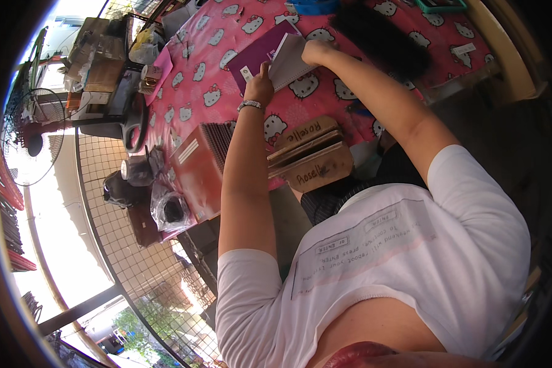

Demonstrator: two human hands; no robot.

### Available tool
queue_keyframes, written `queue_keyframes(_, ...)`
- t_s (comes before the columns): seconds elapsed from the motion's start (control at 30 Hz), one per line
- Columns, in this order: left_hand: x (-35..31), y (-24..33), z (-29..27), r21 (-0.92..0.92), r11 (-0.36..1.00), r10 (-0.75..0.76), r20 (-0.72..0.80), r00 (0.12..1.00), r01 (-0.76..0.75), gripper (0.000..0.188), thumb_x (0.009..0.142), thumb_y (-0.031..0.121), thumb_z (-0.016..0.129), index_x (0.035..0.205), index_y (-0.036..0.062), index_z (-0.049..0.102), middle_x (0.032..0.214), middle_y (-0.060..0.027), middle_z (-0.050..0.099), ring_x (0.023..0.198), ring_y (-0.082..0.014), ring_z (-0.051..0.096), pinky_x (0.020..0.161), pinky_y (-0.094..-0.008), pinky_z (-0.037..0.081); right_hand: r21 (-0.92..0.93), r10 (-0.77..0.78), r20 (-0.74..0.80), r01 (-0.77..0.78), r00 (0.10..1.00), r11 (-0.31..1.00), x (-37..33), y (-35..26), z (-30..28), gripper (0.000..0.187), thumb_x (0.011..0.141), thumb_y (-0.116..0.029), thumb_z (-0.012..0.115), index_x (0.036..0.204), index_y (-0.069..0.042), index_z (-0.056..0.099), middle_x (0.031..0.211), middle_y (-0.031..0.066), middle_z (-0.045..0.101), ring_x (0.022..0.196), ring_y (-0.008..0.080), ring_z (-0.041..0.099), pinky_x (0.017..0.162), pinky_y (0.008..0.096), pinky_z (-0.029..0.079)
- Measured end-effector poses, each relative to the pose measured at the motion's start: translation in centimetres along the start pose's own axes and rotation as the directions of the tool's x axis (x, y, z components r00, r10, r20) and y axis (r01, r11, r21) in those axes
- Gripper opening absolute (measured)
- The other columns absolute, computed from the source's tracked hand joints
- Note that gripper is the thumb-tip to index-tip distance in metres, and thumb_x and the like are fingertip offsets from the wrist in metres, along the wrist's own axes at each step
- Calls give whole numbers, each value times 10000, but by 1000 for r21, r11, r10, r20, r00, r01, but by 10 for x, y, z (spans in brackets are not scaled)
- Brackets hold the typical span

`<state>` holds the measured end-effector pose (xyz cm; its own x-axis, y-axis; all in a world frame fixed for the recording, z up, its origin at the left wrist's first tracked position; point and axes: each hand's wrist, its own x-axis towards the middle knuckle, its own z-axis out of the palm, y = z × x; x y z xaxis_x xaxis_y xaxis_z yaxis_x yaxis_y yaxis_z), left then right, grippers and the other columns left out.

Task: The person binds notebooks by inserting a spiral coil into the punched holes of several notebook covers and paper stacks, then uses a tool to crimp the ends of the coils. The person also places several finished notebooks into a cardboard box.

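Head view is showing the person's white printed shirt nearest, both arms leading from its short sleeves toward a table. The left forearm is running almost straight up the frame, a bracelet circling its wrist; the right forearm is slanting inward, its elbow pointing outward. The left hand is clamping the near left edge of a purple notebook, its thumb pointing away from the body. The right hand is curling against the right side of the notebook's pale grey sheet; its fingertips are facing away, so whether they are gripping it cannot be told. The hands are resting apart, and the notebook is sitting between them above the pink patterned cloth.

Closer in, brown cardboard pieces bearing handwriting are lying at the table's near edge. A reddish-brown stack is resting beside the left forearm, and next to it a clear plastic bag is enclosing something dark. Farther off, cardboard boxes are standing heaped at the left. Beyond the notebook, a blue container is sitting partly out of frame; rightward, a green tray is holding items too small to identify.
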<state>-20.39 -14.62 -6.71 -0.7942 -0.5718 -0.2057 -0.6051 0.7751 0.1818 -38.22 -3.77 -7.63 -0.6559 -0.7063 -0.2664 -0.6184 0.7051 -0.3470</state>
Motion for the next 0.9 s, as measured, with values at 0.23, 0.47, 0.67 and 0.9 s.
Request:
queue_keyframes(0.23, -5, -13, 11, -129, 961, 197, -301, 933, -244, 605, 879, 9, 431, 1415, 249, 289, 1165, -244, 602, 992, -440, 618, 830, -508, 508, 350, -226, -190, 281, 955, 894, 5, 12, 0, 309, 786, -215, 713, 1008, -14, 634, 973, 150, 704, 929, 279, 691, 781, 320, 524)
queue_keyframes(0.47, -1, -13, 1, -117, 980, 146, -145, 979, -163, 628, 907, 53, 453, 1435, 261, 184, 961, -253, 657, 866, -456, 643, 741, -521, 510, 428, -428, -557, 687, 712, 587, 16, 31, 20, 308, 821, -202, 744, 1058, -52, 618, 943, 99, 724, 916, 203, 701, 772, 318, 528)
queue_keyframes(0.67, -4, -15, 2, -112, 989, 88, -102, 991, -99, 596, 919, 87, 450, 1425, 256, 184, 920, -285, 650, 864, -476, 637, 730, -538, 499, 444, -414, -509, 642, 755, 625, 15, 26, 18, 418, 781, -325, 775, 1074, -70, 619, 1011, 105, 709, 968, 255, 680, 809, 354, 528)
queue_keyframes(0.9, 1, -14, 6, -51, 998, 22, -78, 997, -26, 582, 947, 184, 454, 1446, 292, 175, 930, -265, 665, 885, -453, 650, 751, -528, 510, 523, -217, -330, 369, 919, 768, 26, 17, 22, 517, 730, -283, 776, 1185, -128, 585, 1154, 118, 614, 1023, 297, 623, 904, 384, 492)
